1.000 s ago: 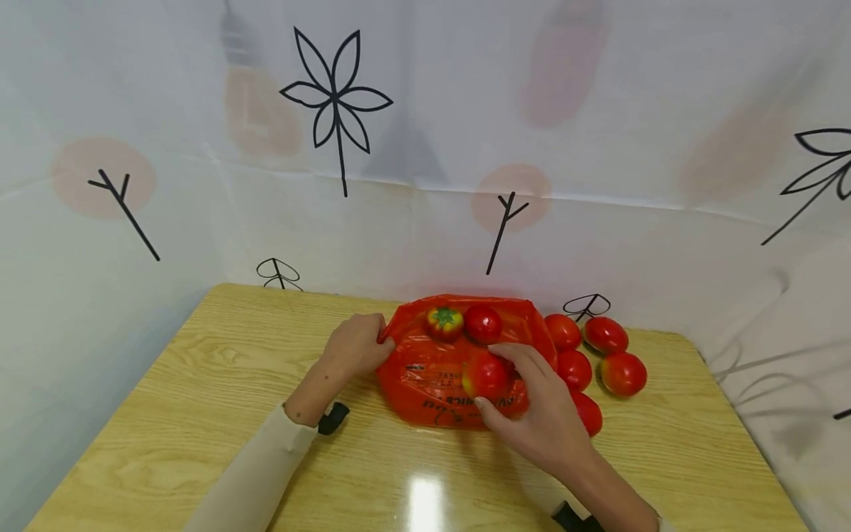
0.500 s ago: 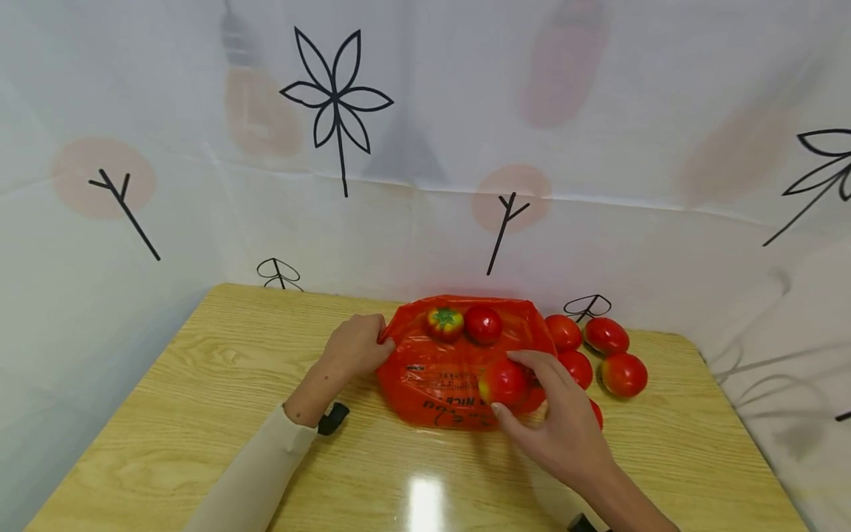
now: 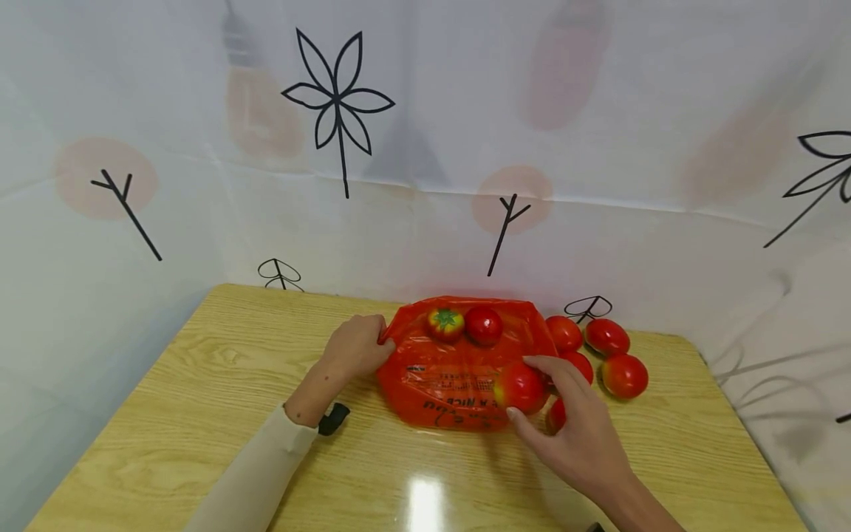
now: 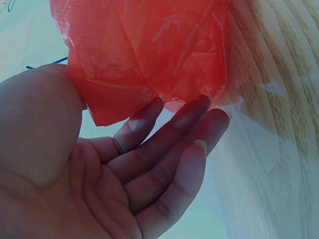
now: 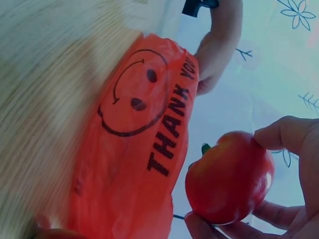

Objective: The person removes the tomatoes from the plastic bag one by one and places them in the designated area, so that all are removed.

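Note:
A red plastic bag point(image 3: 432, 391) with black print stands on the table, and my left hand point(image 3: 357, 346) pinches its left edge. In the left wrist view the thumb presses the red film while the other fingers curl beneath it. My right hand point(image 3: 581, 432) holds a red tomato point(image 3: 521, 386) between thumb and fingertips, over the bag's right front part. The right wrist view shows this tomato's green stem end, apart from the bag. Two tomatoes lie inside the bag's outline at the back: one with a green star-shaped top point(image 3: 445, 324), one plain red point(image 3: 484, 325).
To the bag's right lie several loose tomatoes, among them one at the back point(image 3: 606, 337) and one farthest right point(image 3: 625, 376). My right hand partly hides two others. The wooden table point(image 3: 233, 369) meets a white patterned cloth point(image 3: 412, 236) behind it.
My right hand has moved right and slightly toward me with the tomato, from the bag's middle to its right part. The left hand and the bag have stayed put.

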`<control>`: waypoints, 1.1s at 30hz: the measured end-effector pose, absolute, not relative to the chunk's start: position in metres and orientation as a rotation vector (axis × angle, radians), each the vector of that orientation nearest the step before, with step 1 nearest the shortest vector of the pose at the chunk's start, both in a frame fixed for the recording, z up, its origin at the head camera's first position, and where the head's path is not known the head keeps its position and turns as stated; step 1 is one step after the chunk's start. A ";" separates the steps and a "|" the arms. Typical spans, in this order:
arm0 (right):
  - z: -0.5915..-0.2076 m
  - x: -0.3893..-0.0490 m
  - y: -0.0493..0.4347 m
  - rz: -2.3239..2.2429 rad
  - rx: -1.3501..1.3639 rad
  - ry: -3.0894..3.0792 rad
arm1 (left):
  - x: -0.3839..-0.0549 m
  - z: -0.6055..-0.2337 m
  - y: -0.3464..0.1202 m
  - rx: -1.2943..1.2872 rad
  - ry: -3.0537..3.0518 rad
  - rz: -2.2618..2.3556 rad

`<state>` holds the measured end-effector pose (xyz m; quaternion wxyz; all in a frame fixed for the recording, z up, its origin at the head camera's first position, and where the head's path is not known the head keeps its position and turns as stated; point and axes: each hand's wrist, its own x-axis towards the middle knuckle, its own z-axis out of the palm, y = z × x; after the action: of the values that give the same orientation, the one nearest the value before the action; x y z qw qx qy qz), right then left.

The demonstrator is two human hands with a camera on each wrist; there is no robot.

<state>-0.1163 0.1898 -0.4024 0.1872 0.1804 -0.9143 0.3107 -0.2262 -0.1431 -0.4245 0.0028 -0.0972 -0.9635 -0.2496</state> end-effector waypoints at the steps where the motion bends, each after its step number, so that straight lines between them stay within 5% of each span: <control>1: -0.403 -0.116 0.191 0.871 0.503 -2.576 | -0.226 -0.424 -0.143 -0.305 -3.020 -0.784; 33: -0.404 -0.104 0.230 0.798 0.383 -2.573 | -0.225 -0.422 -0.141 -0.270 -3.060 -0.794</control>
<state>-0.1041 0.2303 -0.4043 0.2087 0.1375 -0.9248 0.2868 -0.2254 -0.1412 -0.4222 -0.0155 -0.0851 -0.9643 -0.2502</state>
